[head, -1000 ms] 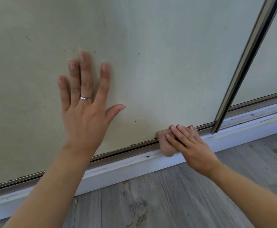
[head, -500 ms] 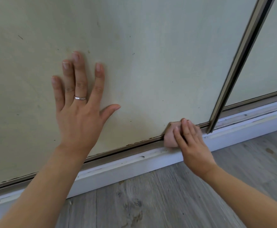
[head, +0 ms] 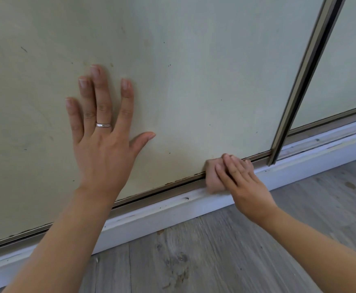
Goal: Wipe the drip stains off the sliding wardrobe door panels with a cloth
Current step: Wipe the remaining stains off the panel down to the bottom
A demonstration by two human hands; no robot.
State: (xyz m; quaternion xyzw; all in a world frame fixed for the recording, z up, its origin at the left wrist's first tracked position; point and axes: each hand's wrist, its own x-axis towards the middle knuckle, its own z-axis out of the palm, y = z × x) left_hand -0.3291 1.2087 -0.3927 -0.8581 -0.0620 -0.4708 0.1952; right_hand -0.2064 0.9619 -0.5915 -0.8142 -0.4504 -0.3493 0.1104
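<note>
Wiping the bottom edge of the pale green sliding door panel.

My right hand, fingers pressed together, holds the folded pinkish cloth against the bronze metal bottom rail; it has slid back left since half a second ago. My left hand, fingers spread, braces the panel. Next I probably work along the grimy rail.

You've got loads of open door panel above the bottom rail. Your left hand blocks the left; the vertical frame blocks the right.
</note>
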